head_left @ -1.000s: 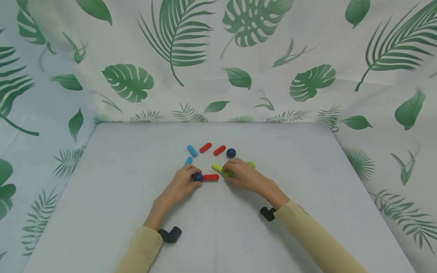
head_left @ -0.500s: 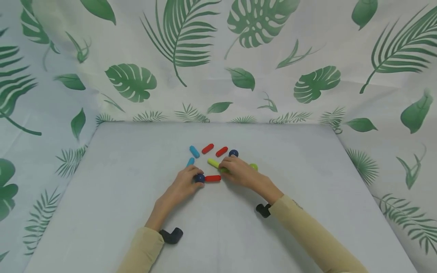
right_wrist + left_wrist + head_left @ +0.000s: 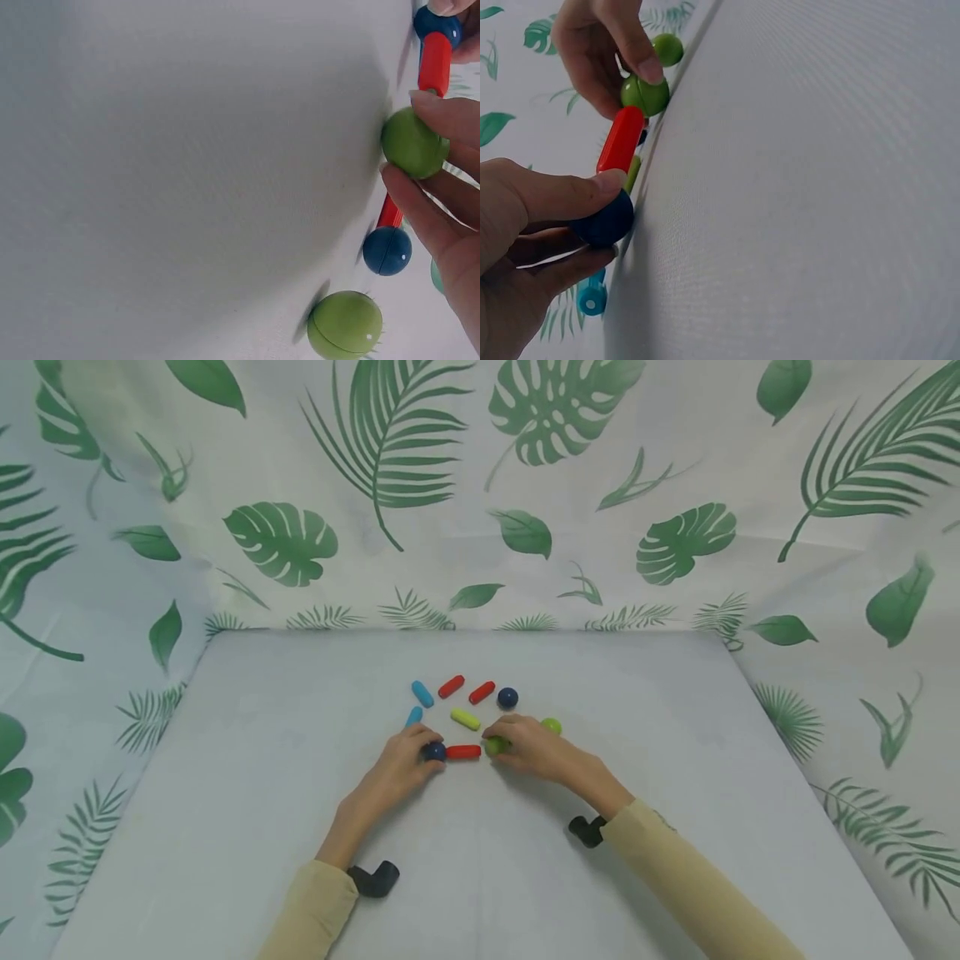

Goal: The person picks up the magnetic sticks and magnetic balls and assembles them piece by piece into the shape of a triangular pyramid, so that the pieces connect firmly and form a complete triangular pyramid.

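Note:
My left hand point(image 3: 405, 760) holds a dark blue ball point(image 3: 607, 219) between thumb and fingers. One end of a red rod point(image 3: 463, 752) meets that ball, and the other points toward my right hand point(image 3: 536, 749). There the thumb and fingers pinch a green ball point(image 3: 415, 142) close to the rod's free end. Whether rod and green ball are joined cannot be told. A yellow-green rod point(image 3: 465, 719) lies loose just behind the red one. Beside the left fingertips is a light blue rod point(image 3: 414, 716), partly hidden by the hand.
Farther back on the white table point(image 3: 480, 877) lie another light blue rod point(image 3: 422, 693), two red rods point(image 3: 452, 686) and a second dark blue ball point(image 3: 507, 697). Another green ball point(image 3: 551, 726) sits behind the right hand. Leaf-patterned cloth point(image 3: 450, 552) walls the back and sides.
The yellow-green rod has shifted back and left, away from the right hand. The right hand went left briefly, then returned with the green ball near the red rod. The left hand stayed put.

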The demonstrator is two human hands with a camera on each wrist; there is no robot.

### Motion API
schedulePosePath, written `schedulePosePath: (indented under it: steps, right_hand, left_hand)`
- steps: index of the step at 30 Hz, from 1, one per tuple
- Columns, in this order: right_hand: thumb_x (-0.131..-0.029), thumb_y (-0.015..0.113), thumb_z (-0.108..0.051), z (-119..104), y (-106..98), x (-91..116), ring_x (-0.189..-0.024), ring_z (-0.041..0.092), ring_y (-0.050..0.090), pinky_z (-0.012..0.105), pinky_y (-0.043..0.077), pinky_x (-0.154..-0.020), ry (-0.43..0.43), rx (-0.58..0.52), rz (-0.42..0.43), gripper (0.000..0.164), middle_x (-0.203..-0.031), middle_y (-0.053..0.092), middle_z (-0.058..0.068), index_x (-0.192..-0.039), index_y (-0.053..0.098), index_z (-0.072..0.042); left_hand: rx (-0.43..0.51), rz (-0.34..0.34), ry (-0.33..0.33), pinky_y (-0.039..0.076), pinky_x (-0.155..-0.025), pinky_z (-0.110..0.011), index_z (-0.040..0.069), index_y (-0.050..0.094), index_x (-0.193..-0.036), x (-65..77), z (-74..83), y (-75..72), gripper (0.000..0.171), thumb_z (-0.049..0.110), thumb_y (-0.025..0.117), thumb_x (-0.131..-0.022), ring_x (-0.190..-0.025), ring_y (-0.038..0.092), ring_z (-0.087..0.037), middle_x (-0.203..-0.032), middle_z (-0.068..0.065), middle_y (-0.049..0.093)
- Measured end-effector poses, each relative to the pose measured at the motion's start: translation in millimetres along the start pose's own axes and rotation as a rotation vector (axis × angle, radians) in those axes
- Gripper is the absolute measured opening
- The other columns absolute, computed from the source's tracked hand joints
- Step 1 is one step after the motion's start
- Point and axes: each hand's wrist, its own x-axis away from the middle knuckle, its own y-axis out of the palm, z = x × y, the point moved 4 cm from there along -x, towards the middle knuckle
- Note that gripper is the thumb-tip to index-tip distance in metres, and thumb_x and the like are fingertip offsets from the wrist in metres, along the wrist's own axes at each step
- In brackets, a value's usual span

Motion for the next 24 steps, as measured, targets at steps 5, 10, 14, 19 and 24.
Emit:
schedulePosePath:
  steps: [5,10,14,19,24]
  right_hand:
    - [-0.09,0.079,-0.007,-3.0,0.9,-0.6,-0.113,0.024,0.067,0.038,0.057,-0.1,-0.022,-0.03,-0.013,0.037,-0.122,0.072,0.01,-0.126,0.071,-0.004]
    - [-0.09,0.079,-0.008,-4.4,1.8,0.2,-0.111,0.024,0.068,0.038,0.058,-0.099,-0.037,-0.041,-0.005,0.035,-0.119,0.073,0.009,-0.124,0.071,-0.004]
    - [-0.09,0.079,-0.007,-3.7,3.1,3.0,-0.109,0.023,0.068,0.038,0.058,-0.098,-0.031,-0.049,-0.001,0.033,-0.118,0.074,0.009,-0.122,0.072,-0.004]
    - [-0.09,0.078,-0.007,-4.4,4.1,1.6,-0.108,0.023,0.068,0.038,0.058,-0.098,-0.059,-0.055,0.013,0.032,-0.117,0.074,0.009,-0.121,0.072,-0.004]
    - [-0.09,0.078,-0.008,-5.3,5.5,-1.3,-0.109,0.024,0.068,0.039,0.058,-0.099,-0.054,-0.068,0.01,0.033,-0.119,0.074,0.009,-0.122,0.072,-0.004]
  left_hand:
    - [0.004,0.002,0.004,0.057,-0.1,-0.042,-0.001,0.071,-0.119,0.1,-4.4,-2.0,0.035,0.005,0.081,-0.087,-0.114,0.067,-0.028,-0.118,-0.012,0.066]
    - [0.007,0.007,0.039,0.058,-0.098,-0.041,-0.003,0.071,-0.119,0.1,-4.7,-2.8,0.035,0.005,0.082,-0.086,-0.112,0.068,-0.028,-0.117,-0.013,0.067]
    - [0.006,-0.003,0.044,0.058,-0.098,-0.041,-0.004,0.071,-0.12,0.3,-4.7,-1.5,0.036,0.005,0.081,-0.087,-0.112,0.068,-0.028,-0.118,-0.014,0.067]
    - [-0.002,0.002,0.037,0.058,-0.099,-0.041,-0.002,0.071,-0.121,-0.8,-5.3,-2.0,0.036,0.006,0.082,-0.087,-0.113,0.067,-0.028,-0.119,-0.013,0.067]
    - [-0.012,-0.007,0.047,0.057,-0.099,-0.04,-0.001,0.071,-0.122,-2.4,-7.0,-2.6,0.037,0.008,0.082,-0.087,-0.114,0.067,-0.028,-0.119,-0.013,0.067]
